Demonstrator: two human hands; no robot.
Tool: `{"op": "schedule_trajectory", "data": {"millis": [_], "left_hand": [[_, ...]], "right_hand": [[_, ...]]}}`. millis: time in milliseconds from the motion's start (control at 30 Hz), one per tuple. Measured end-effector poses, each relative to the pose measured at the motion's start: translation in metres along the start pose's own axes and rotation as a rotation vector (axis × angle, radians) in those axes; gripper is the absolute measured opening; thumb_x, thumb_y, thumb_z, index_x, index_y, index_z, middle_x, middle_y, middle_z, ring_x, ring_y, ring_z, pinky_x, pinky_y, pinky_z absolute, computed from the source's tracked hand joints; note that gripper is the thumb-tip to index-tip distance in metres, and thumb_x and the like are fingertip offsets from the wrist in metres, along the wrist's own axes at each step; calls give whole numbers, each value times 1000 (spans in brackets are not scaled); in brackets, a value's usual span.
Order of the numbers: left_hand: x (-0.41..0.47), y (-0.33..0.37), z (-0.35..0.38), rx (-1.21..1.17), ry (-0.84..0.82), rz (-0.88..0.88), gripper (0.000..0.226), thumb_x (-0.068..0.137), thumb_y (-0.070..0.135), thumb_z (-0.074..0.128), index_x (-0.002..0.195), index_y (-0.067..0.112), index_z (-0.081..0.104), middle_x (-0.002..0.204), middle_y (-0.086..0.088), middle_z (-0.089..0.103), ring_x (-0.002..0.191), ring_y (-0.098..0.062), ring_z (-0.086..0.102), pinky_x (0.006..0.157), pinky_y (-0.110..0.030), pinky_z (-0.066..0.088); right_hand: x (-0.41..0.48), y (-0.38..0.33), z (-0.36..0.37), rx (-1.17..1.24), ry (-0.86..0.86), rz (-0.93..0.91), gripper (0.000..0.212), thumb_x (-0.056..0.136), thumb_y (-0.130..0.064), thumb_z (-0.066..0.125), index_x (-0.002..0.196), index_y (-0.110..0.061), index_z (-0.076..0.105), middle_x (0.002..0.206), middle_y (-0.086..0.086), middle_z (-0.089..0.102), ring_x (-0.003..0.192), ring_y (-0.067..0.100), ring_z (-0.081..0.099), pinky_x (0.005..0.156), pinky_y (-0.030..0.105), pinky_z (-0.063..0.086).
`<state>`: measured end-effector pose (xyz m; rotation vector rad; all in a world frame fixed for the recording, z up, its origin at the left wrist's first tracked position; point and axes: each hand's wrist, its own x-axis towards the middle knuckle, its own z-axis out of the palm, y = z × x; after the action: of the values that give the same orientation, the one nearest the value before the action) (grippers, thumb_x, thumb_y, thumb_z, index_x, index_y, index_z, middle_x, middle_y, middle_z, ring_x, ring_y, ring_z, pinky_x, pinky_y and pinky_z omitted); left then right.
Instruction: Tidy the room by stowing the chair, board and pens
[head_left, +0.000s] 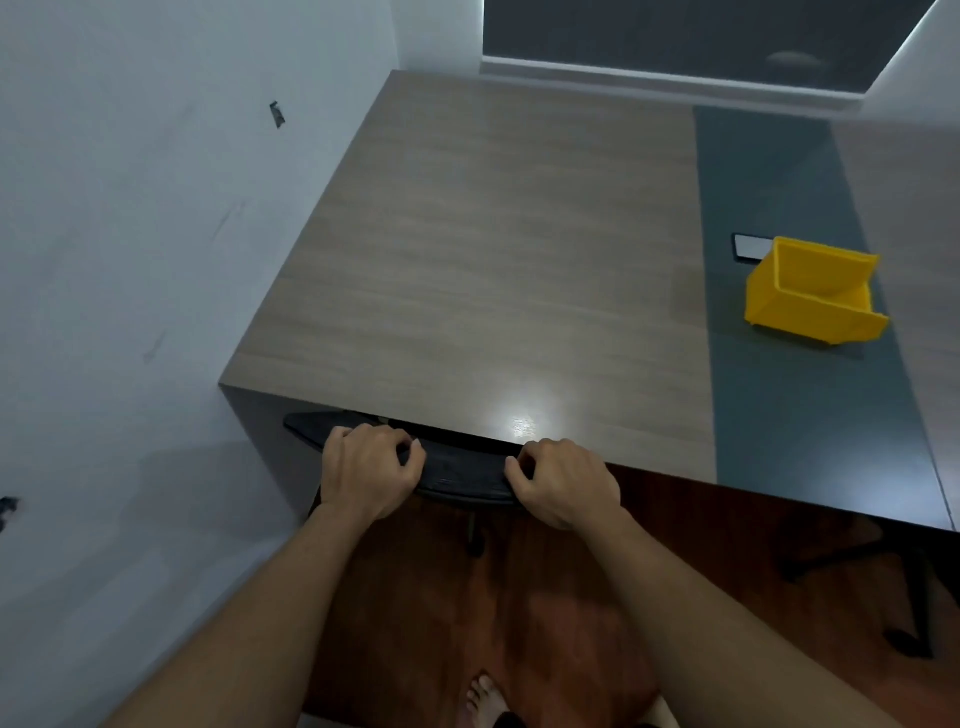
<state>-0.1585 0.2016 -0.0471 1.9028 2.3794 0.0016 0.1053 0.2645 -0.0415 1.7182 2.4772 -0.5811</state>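
The black mesh chair back, tucked against the wood-grain table, is clasped between the left hand and right hand.

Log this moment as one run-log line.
step: stow chair | left hand: gripping chair back | right hand: gripping chair back | chair: mostly under table

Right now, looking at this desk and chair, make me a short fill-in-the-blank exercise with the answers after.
1. Both hands grip the top of the black ____.
2. The chair back sits against the edge of the ____.
3. The bin on the desk is coloured ____.
Answers: chair; desk; yellow
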Motion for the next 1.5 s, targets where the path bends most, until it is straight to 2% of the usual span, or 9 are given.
{"op": "schedule_trajectory", "data": {"millis": [267,367,433,500,567,633,833,1067,1500], "left_hand": [[1,-3,4,42,-22,-1,50,98,51,37,86,28,79,81,8,75,79,-16,66,84,-40,43],[0,-3,3,73,-97,1,53,94,52,31,92,30,80,95,7,77,92,-18,67,85,-40,41],[2,0,-1,60,-143,-3,54,92,52,31,106,30,78,113,5,75,109,-20,64,91,-42,40],[2,7,-11,27,-191,-25,54,96,51,34,125,26,72,132,0,68,125,-23,57,101,-46,40],[-1,20,-23,-27,-160,-27,55,100,51,38,139,22,64,141,-4,63,132,-26,56,106,-47,43],[-7,40,-36,-101,-115,-9,57,100,51,43,144,19,60,145,-6,62,132,-29,57,107,-45,47],[-17,121,-69,-300,-135,41,65,96,53,40,149,18,55,153,-6,55,135,-31,55,110,-44,47],[-16,243,-77,-376,-158,160,57,103,49,47,151,19,51,157,-3,51,140,-26,51,113,-43,44],[-16,434,4,-440,-208,178,55,106,47,48,152,18,51,161,-1,45,149,-21,41,121,-41,38]], "right_hand": [[0,0,4,-18,21,-11,55,97,-66,33,87,-25,68,86,2,68,79,27,63,68,38,46],[-3,2,5,10,-40,2,56,96,-67,32,92,-25,68,90,1,68,81,27,63,70,38,47],[-4,5,0,81,-108,12,59,96,-70,34,107,-25,69,104,2,69,95,27,65,81,41,53],[-7,10,-8,127,-104,7,66,99,-72,35,133,-23,63,130,4,66,122,29,60,99,47,52],[-14,18,-21,147,-61,0,70,102,-71,35,147,-21,54,147,5,58,138,28,50,109,50,45],[-27,33,-35,157,-39,-3,71,103,-70,35,151,-20,51,152,5,54,142,27,46,112,51,43],[-71,125,-70,183,8,93,74,102,-71,35,152,-18,50,154,7,54,142,27,48,114,50,44],[-119,250,-104,200,45,230,72,104,-69,36,153,-17,49,157,5,51,146,29,43,115,55,37],[-141,487,-96,257,-2,305,73,103,-71,37,153,-18,47,157,6,47,147,29,40,118,56,38]]}}
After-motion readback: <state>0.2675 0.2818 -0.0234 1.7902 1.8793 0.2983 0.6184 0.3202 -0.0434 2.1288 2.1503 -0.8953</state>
